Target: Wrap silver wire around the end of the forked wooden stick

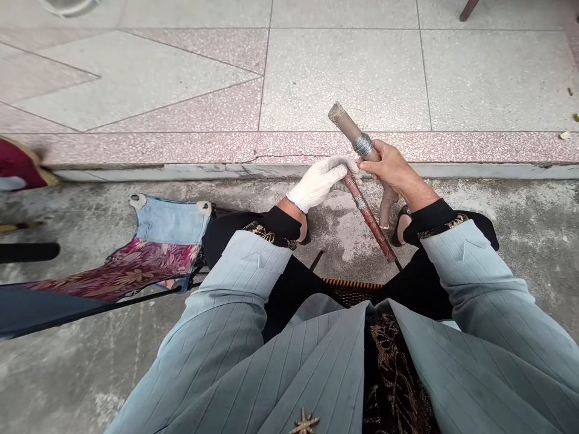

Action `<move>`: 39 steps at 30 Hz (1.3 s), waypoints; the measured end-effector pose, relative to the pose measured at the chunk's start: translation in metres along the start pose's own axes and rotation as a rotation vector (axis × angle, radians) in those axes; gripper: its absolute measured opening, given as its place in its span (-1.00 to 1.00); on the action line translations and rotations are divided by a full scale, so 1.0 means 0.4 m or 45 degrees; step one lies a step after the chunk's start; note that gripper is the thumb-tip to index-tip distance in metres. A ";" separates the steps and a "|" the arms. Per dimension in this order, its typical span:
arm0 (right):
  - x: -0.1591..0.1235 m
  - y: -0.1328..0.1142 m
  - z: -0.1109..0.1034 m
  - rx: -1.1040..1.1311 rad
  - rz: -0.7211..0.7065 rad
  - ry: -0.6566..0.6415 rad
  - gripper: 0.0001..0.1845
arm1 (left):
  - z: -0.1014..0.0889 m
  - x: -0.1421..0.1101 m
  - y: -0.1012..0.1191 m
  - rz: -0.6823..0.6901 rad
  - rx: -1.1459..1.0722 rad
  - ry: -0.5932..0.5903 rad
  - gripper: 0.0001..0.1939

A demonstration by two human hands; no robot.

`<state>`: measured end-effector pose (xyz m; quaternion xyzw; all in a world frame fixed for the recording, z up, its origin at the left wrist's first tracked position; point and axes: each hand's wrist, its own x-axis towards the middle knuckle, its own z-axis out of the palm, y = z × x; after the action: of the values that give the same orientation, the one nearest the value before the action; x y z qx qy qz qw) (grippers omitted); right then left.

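Observation:
My right hand point(391, 167) is bare and closed round a grey-brown wooden stick point(346, 123), which slants up and away to the left. A coil of silvery wire point(362, 144) is wound round that stick just beyond my fingers, and a thin loose strand loops near its far end. Below the hand, a branch-like piece point(388, 205) reaches toward the ground. In a white knitted glove, my left hand point(323, 179) has its fingers curled at the upper end of a reddish-brown stick point(374, 229), also banded with wire. Both hands nearly touch; the fingertips are partly hidden.
Ahead lies a raised tiled step point(344, 78) with a stone edge. A folding chair point(172, 223) of denim and floral cloth stands on the concrete at left. A red shoe point(20, 166) shows at the far left. Under me is a woven seat point(355, 292).

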<state>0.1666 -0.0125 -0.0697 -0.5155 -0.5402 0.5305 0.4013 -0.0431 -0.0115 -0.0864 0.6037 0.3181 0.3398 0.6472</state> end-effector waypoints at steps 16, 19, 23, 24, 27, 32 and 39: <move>-0.015 0.016 -0.007 0.048 0.135 -0.204 -0.59 | -0.032 0.019 0.000 0.142 0.095 0.382 -0.54; -0.014 0.023 0.007 0.111 0.144 -0.329 -0.53 | -0.025 0.034 -0.019 0.162 0.024 0.498 -0.51; -0.019 0.025 0.038 0.200 0.157 -0.416 -0.52 | -0.004 0.053 -0.037 0.123 -0.181 0.587 -0.47; -0.020 0.025 0.045 0.203 0.159 -0.393 -0.53 | 0.004 0.055 -0.039 0.111 -0.236 0.595 -0.46; -0.017 0.023 0.057 0.223 0.166 -0.262 -0.56 | 0.034 0.049 -0.046 0.061 -0.388 0.546 -0.46; -0.003 0.028 0.057 0.259 0.168 -0.080 -0.58 | 0.075 0.012 -0.051 -0.087 -0.577 0.330 -0.49; 0.010 0.031 0.036 0.205 0.139 0.030 -0.54 | 0.070 0.005 -0.053 -0.168 -0.607 0.365 -0.56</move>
<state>0.1536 -0.0122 -0.0841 -0.5164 -0.4623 0.5871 0.4182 -0.0175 -0.0265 -0.1058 0.3582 0.3562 0.4441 0.7400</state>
